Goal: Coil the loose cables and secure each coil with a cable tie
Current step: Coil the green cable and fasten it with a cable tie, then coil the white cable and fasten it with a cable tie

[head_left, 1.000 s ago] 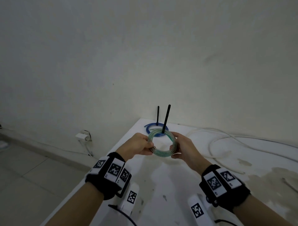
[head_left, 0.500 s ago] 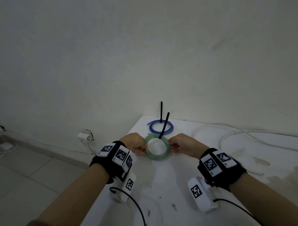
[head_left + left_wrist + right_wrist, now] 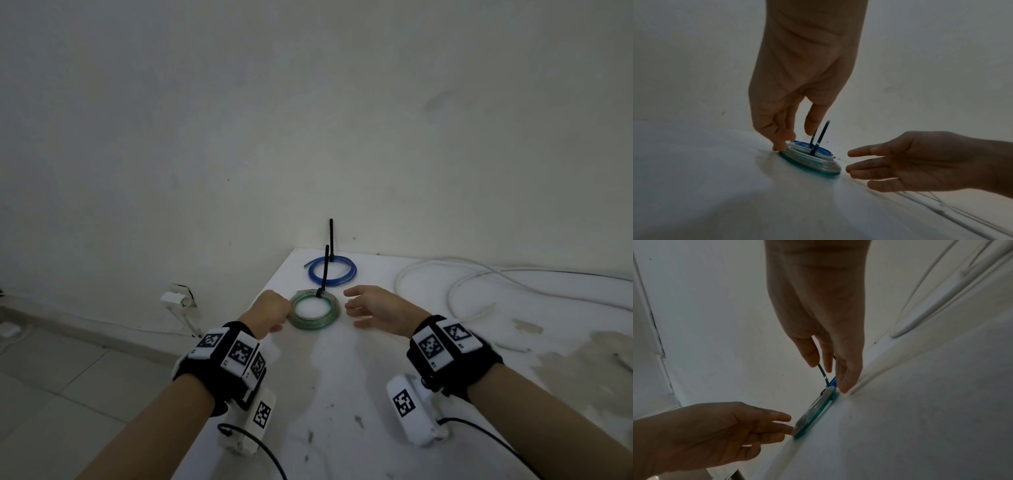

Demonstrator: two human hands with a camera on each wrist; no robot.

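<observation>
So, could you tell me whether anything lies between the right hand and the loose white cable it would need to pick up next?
Nothing visible does. The right hand, open, hovers just right of the green coil, and the white cable lies farther right with only bare table between them.
</observation>
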